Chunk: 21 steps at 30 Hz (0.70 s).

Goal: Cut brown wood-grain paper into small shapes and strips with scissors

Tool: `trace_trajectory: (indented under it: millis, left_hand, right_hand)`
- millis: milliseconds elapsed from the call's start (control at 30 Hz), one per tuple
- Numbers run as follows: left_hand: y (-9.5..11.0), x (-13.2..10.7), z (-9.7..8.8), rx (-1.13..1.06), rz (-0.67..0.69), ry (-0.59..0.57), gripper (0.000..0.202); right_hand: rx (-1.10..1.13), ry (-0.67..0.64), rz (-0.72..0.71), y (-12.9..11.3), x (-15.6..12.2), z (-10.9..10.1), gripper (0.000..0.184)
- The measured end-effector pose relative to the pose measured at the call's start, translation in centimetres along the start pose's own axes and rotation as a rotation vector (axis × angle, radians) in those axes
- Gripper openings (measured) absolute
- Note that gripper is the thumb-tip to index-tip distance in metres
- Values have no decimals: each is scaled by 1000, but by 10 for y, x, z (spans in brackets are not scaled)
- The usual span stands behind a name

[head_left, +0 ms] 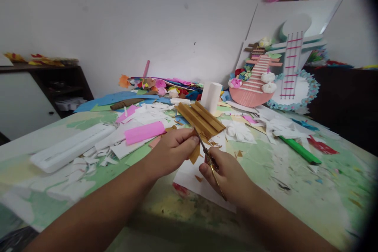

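Note:
Between the thumb and fingers of my left hand (177, 151) is a small piece of brown crepe paper (194, 155), its pointed end hanging below the thumb. My right hand (228, 171) grips a pair of scissors (211, 161) with gold-coloured handles. The blades reach up to the brown piece at my left fingertips; whether they are closed on it I cannot tell. Just beyond both hands lie folded strips of brown crepe paper (201, 118). Under the hands, a white sheet (203, 183) carries small brown scraps.
A white paper trimmer (72, 147) and a pink crepe roll (144, 132) lie to the left. A white roll (211, 97) stands behind the brown strips. Rightward are a white paper flower (239, 130), a green roll (299, 150) and paper instrument models (255, 90) by the wall.

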<state>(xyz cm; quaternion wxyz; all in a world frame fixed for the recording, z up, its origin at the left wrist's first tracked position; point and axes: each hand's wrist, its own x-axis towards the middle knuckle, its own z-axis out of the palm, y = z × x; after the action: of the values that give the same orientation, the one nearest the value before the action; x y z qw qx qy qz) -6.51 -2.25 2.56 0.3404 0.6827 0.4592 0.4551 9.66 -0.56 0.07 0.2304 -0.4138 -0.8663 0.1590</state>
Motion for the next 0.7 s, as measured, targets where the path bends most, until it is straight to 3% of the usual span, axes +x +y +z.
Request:
trace_trajectory:
  millis: [467,700]
  left_hand:
    - [4,1,-4,36,-74,24,24]
    - [2,3,-5,17,-134,20,26]
  right_hand:
    - [-51,-22,29,0,1,0,38]
    - [61,35,88,2,1,0,37]
